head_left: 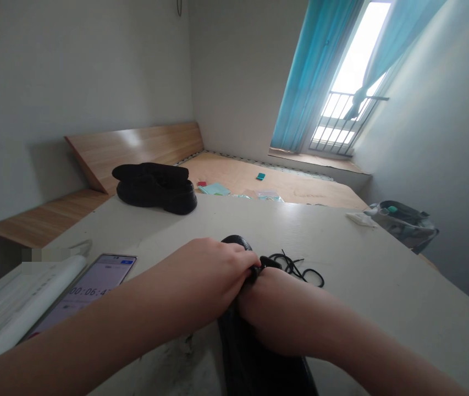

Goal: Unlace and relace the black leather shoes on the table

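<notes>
A black shoe [267,368] lies lengthwise in front of me on the white table, its toe pointing away. My left hand [226,269] comes over it from the left, fingers bent and closed on the shoe's upper. Crossing in close beside it, my right hand [265,302] is closed, knuckles up against the left fingers. What the right fingers grip is hidden behind the hand. Black shoelace [296,268] spills in loose loops onto the table just beyond the right wrist. The middle of the shoe is covered by both hands.
Other black footwear [155,192] sits at the table's far left. A phone [89,289] showing a timer and a clear plastic package [28,313] lie at left. White tissue [360,219] rests near the right edge, by a bag [407,223]. Behind stands a wooden bed [308,190].
</notes>
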`<state>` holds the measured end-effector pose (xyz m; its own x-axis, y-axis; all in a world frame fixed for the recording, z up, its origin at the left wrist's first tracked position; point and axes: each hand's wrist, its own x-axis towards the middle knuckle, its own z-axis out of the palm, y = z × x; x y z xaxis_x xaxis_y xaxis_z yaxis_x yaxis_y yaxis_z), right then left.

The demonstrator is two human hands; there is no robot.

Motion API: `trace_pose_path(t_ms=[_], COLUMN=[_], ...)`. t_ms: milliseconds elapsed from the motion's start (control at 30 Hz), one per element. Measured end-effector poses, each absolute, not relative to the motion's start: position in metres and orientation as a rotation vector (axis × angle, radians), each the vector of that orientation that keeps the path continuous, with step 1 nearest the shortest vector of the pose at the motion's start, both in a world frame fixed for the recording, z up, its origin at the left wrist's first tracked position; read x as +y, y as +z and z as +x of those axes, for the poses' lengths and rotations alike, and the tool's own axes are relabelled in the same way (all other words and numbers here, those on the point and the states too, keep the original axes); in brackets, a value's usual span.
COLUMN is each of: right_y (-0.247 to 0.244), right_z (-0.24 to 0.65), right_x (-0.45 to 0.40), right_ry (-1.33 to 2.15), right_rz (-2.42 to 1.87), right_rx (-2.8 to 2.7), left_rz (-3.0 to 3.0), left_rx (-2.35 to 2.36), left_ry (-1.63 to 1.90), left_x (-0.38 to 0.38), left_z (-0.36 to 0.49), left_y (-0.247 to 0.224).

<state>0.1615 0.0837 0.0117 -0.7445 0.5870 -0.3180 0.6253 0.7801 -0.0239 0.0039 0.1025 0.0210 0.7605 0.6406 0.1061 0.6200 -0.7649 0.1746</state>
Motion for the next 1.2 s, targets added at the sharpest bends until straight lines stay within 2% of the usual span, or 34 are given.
trace_pose_path(t_ms=[67,233,333,400,500,600,733,900,967,1100,1200], right_y=[0.028,0.07,0.079,0.08,0.08,0.086,0.091,0.073,0.062,0.042,0.03], right_z=[0.167,0.203,0.237,0.257,0.27,0.259,0.227,0.201,0.199,0.214,0.233], right_x=[0.09,0.109,0.119,0.125,0.128,0.119,0.097,0.099,0.113,0.148,0.164], right_ry=[-0.389,-1.304,-1.586,-1.696,-1.609,-1.31,-0.837,-0.995,-0.97,-1.175,-1.08], right_rz=[0.931,0.897,1.159,1.482,1.922,1.87,1.79,1.223,1.298,1.515,1.553], right_rx=[2.612,2.53,2.634,2.772,3.151,3.492,3.582,2.864,2.825,2.819,2.672], left_rz=[2.802,2.707,2.656,2.597,2.49,2.472,2.419,2.406,2.38,2.389,2.425], left_rx=[1.007,0.99,0.965,0.966,1.04,1.028,1.039,1.053,1.078,1.043,1.01], left_ry=[0.252,0.227,0.18,0.111,-0.008,-0.166,-0.203,-0.105,-0.11,-0.121,-0.17], left_x=[0.102,0.099,0.094,0.087,0.075,0.066,0.066,0.069,0.069,0.068,0.07], left_z=[0.002,-0.003,-0.006,-0.008,-0.011,-0.012,-0.01,-0.011,-0.011,-0.009,-0.006], left_y=[0.021,0.029,0.035,0.037,0.037,0.038,0.04,0.037,0.036,0.038,0.041])
